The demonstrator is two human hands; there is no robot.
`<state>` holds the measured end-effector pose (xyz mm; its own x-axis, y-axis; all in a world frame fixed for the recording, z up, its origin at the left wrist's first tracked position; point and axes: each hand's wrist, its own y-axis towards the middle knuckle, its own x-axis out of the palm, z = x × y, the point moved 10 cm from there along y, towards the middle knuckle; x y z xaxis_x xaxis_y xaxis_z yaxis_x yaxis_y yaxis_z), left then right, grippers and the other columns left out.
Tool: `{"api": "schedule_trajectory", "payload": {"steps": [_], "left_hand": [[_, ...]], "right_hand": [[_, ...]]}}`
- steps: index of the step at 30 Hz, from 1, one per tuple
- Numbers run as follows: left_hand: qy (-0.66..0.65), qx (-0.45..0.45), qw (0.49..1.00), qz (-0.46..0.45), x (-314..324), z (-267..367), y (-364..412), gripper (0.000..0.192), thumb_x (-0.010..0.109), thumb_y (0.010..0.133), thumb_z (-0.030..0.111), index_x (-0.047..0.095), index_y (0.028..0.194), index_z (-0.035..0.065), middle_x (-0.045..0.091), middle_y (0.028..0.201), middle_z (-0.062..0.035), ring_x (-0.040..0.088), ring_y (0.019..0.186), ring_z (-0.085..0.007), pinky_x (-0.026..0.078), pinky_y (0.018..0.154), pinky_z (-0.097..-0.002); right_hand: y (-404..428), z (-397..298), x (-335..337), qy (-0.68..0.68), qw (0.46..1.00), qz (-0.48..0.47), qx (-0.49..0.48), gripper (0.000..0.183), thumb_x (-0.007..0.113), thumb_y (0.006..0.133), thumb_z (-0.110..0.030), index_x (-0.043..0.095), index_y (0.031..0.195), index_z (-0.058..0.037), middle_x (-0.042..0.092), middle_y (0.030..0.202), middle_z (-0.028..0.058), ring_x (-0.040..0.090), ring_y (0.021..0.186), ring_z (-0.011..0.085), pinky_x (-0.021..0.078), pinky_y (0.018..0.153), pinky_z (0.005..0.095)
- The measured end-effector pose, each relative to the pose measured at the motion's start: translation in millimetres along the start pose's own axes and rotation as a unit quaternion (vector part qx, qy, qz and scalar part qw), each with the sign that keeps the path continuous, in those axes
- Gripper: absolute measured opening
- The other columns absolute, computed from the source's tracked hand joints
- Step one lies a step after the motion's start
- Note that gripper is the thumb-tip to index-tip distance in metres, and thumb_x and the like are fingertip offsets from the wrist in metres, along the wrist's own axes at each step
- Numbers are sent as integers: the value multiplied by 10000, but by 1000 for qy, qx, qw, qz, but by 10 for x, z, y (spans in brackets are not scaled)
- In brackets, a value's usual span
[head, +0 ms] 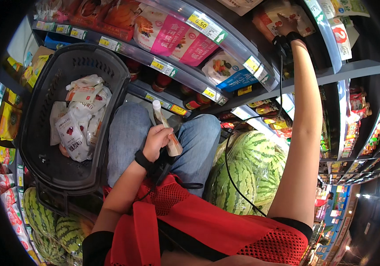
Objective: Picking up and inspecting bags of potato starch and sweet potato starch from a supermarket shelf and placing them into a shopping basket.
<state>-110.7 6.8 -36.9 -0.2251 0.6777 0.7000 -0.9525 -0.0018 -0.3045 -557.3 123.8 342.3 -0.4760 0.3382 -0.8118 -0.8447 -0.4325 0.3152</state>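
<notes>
My left hand (158, 139) grips a slim spouted pouch (174, 146) with a white screw cap, above my knees. The pouch is tilted, its cap pointing up toward the shelves. At the upper right my right hand (286, 26) reaches into a shelf and rests on a clear plastic packet (266, 20) with a printed label. Shade there hides whether its fingers grip the packet. To my left a black plastic shopping basket (43, 133) holds several white printed pouches (73, 136), lying loosely in a heap.
Wrapped watermelons (243, 179) stand beside my right knee, and more watermelons (40, 212) lie below the basket. Pink and white bags (176, 40) fill the shelf ahead, above a rail with price tags (163, 66). A black cable (226, 159) loops from my right wrist to my body.
</notes>
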Motion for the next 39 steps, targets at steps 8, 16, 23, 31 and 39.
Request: {"api": "schedule_trajectory", "payload": {"steps": [8, 16, 23, 31, 39], "left_hand": [[-24, 6, 1000, -5, 29, 46, -32, 172, 524, 791, 177, 520, 666, 59, 411, 513, 55, 311, 408, -16, 203, 388, -179], [-28, -11, 999, 26, -17, 8, -27, 169, 525, 785, 144, 494, 646, 54, 420, 518, 40, 323, 423, -28, 213, 402, -181], [-22, 4, 1000, 11, -4, 46, -41, 165, 521, 786, 130, 491, 643, 54, 410, 511, 44, 325, 422, -26, 212, 399, -181], [-52, 7, 999, -5, -22, 56, -100, 93, 557, 761, 148, 533, 728, 64, 462, 618, 32, 415, 536, -38, 304, 479, -170], [-108, 31, 992, -56, 172, 188, -77, 88, 527, 774, 119, 524, 761, 32, 436, 565, 28, 333, 416, -29, 216, 381, -181]], "right_hand": [[134, -73, 258, -133, 988, -73, -4, 669, 541, 691, -332, 234, 1282, -403, 123, 1370, 188, 139, 1228, 442, 233, 974, 501], [-418, -223, -50, 69, 991, -10, 115, 632, 529, 687, -352, 275, 1264, -409, 43, 1367, 214, 354, 1150, 379, 321, 919, 450], [-492, -231, -85, 62, 997, 12, 47, 712, 548, 650, -433, 277, 1295, -296, 85, 1317, 317, 289, 1185, 403, 328, 930, 413], [-965, -881, -638, -71, 992, 24, -103, 458, 412, 805, -309, 409, 1210, -95, 339, 1282, 176, 267, 1211, 326, 215, 987, 426], [-3046, -1147, -1424, 655, 681, 326, -6, 215, 455, 848, -50, 495, 1035, 47, 548, 1030, 148, 564, 896, 200, 428, 798, 279]]}}
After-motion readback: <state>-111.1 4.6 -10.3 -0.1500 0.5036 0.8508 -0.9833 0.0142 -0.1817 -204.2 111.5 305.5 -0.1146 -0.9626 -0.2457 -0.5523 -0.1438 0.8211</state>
